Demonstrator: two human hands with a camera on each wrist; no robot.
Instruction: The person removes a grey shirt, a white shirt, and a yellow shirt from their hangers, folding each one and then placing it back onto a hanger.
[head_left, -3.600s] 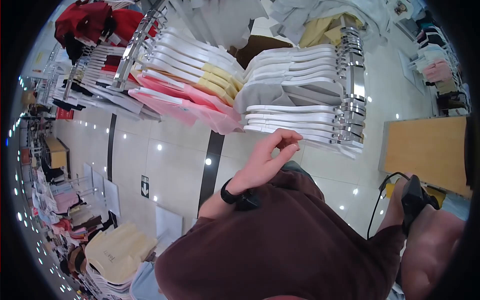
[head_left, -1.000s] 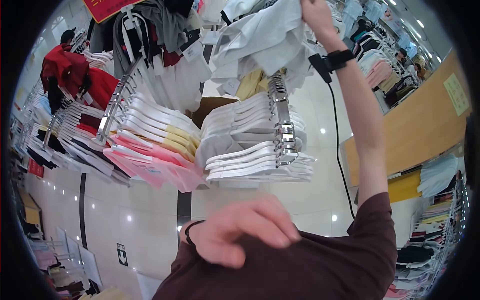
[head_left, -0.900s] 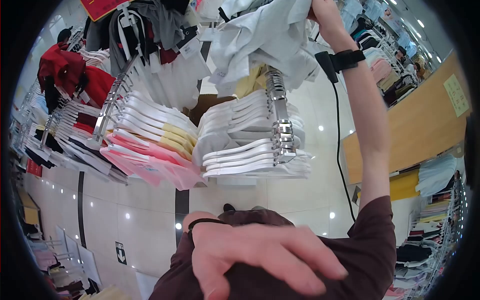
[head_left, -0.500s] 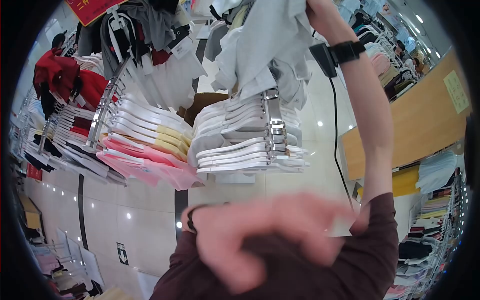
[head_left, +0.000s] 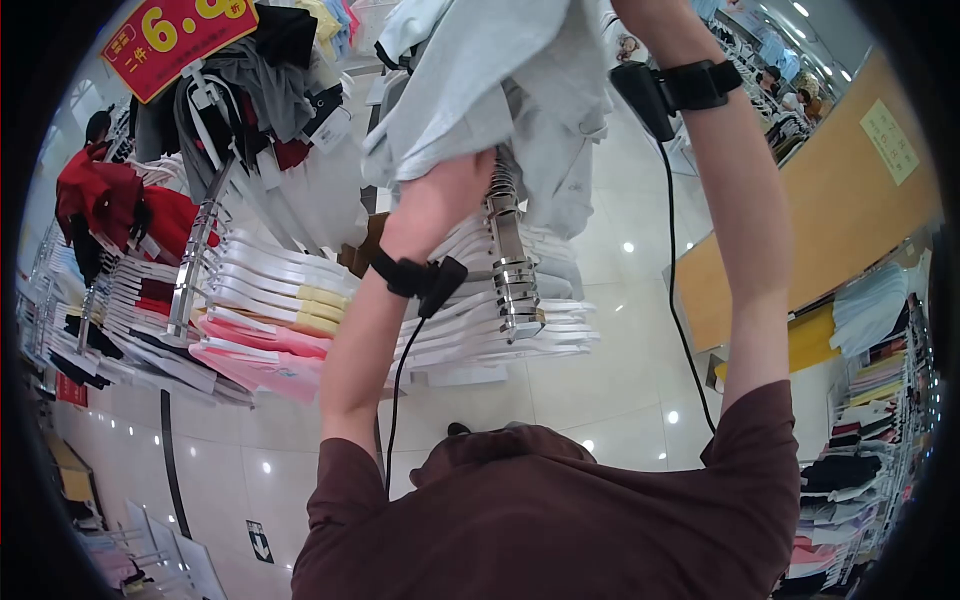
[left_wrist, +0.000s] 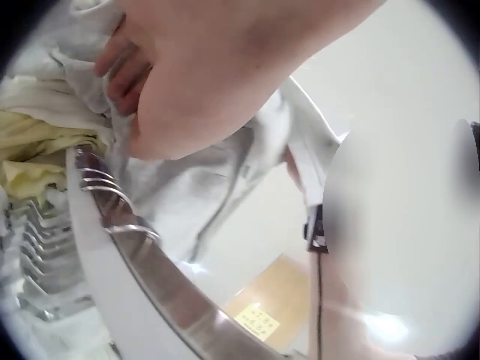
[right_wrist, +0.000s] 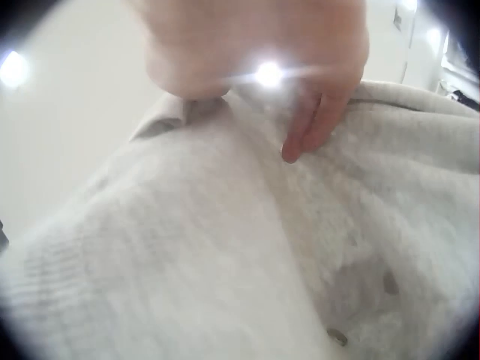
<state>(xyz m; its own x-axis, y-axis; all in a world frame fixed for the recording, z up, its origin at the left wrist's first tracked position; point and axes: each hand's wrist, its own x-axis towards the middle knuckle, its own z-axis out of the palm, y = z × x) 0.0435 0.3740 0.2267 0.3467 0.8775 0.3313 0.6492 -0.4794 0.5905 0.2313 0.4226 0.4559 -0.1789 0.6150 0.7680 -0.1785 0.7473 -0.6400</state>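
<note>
A light grey garment [head_left: 470,80] of soft knit cloth hangs in folds over the near end of a chrome rail [head_left: 507,245]. My right hand [head_left: 655,25], raised at the top right, pinches its upper edge. In the right wrist view the fingers [right_wrist: 319,124] bend down onto the cloth, and a ribbed band and small dark marks show on it. My left hand [head_left: 435,210] reaches up under the garment's left fold, its fingers hidden in the head view. The left wrist view shows those fingers [left_wrist: 124,79] curled into the grey cloth beside the rail.
White hangers [head_left: 500,335] with grey and white clothes fill the rail below. Left of it, another rail carries white, yellow and pink clothes [head_left: 265,360]. A red price sign [head_left: 180,40] stands at the upper left. A wooden counter [head_left: 830,190] is at the right; cables trail from both wrists.
My left hand has risen from in front of my chest, fingers loose, to the grey garment. My right hand keeps its hold, and the garment has spread lower and to the left.
</note>
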